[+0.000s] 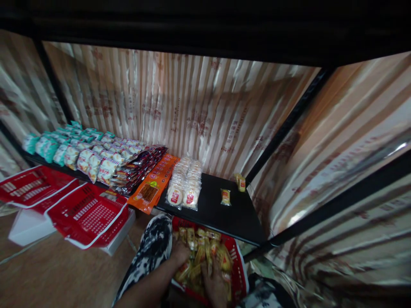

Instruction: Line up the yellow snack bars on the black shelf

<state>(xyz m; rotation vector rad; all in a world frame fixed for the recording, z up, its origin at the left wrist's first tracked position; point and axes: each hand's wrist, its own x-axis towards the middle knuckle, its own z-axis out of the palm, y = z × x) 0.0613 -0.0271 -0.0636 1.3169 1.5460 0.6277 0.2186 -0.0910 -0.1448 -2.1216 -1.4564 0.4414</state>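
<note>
A red basket [237,261] stands in front of my knees, full of small yellow-wrapped snack packets [201,246]. My left hand [180,251] reaches in at the basket's left side and touches the packets; its fingertips are dim and partly hidden. On the near right side, my right hand [214,280] lies over the packets with its fingers stretched out among them. Beyond the basket, one yellow packet [225,197] lies on the black shelf [212,211]. More yellow packets [240,182] are at the shelf's back right corner.
Left along the shelf are two rows of round white crackers [183,184], an orange snack bag [153,184], dark red packets [141,167], white bags [107,169] and teal bags [48,147]. Two red baskets [93,214] stand at left. Black posts [289,115] and an overhead shelf frame the space.
</note>
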